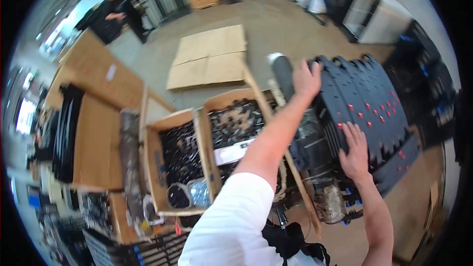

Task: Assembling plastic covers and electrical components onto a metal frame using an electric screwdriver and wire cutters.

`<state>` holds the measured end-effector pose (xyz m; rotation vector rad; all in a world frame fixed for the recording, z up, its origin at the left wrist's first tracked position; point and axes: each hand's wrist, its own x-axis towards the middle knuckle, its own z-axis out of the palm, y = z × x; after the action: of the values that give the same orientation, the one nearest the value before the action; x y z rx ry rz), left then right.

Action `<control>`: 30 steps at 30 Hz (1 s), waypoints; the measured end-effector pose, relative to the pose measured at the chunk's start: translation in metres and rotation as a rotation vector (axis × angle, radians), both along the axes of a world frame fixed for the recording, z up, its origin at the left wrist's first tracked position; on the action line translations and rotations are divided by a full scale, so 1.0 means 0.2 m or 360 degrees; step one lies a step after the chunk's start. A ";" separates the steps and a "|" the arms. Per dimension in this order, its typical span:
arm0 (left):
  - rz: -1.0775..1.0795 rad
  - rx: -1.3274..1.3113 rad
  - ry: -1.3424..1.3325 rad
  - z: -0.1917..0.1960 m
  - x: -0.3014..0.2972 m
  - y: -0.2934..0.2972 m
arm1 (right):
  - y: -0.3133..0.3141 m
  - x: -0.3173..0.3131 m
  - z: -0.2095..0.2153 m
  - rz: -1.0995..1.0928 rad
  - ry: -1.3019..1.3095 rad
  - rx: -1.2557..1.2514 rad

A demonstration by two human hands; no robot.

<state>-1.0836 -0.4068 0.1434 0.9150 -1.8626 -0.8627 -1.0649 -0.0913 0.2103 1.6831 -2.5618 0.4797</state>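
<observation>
Several long dark grey panels (347, 86) with curved hooked ends and small red pieces lie side by side at the right. My left hand (306, 81) reaches to their far left corner, its thumb and fingers around the hooked end of the nearest panel. My right hand (354, 151) lies on the near part of the panels, fingers spread, beside a red piece (340, 125). Next to my left hand is a dark roll (283, 71) with a pale end. A plastic-wrapped dark bundle (315, 143) runs along the panels' left side.
Left of my arm, cardboard boxes (198, 140) hold many small black parts and a white package (231, 152). A wooden strip (295, 177) slants beside them. A flattened carton (209, 56) lies on the floor ahead. Far left, a person (120, 12) in dark clothes stands. Black racks (419, 79) stand right.
</observation>
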 end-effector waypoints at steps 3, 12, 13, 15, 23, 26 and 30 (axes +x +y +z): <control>0.0023 0.0124 0.0476 -0.12 0.37 0.27 | 0.00 0.05 -0.03 0.0051 -0.0008 0.0001; -0.0506 0.0519 -0.0209 -0.37 1.52 1.42 | 0.20 0.27 0.11 -0.0144 0.0322 -0.0232; -0.0519 0.0817 -0.0183 -0.41 1.71 1.46 | 0.22 0.43 0.11 -0.0045 0.0300 -0.0315; -0.0471 0.0853 -0.0367 -0.41 1.89 1.58 | 0.40 0.59 0.04 0.0190 -0.0009 -0.0511; -0.0977 0.0782 -0.0181 -0.12 1.51 2.13 | 1.78 1.02 -0.50 -0.0050 -0.1191 0.0007; -0.1312 0.0462 -0.0441 0.02 1.17 2.40 | 2.27 0.99 -0.67 -0.0422 -0.1192 0.0461; -0.1258 0.0852 -0.0393 -0.22 0.74 2.54 | 2.70 1.01 -0.96 -0.0845 -0.1236 0.0596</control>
<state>-0.9350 0.1002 0.0999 0.5788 -2.2911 -1.8617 -0.8631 0.4479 0.0193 0.8647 -3.6773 0.7554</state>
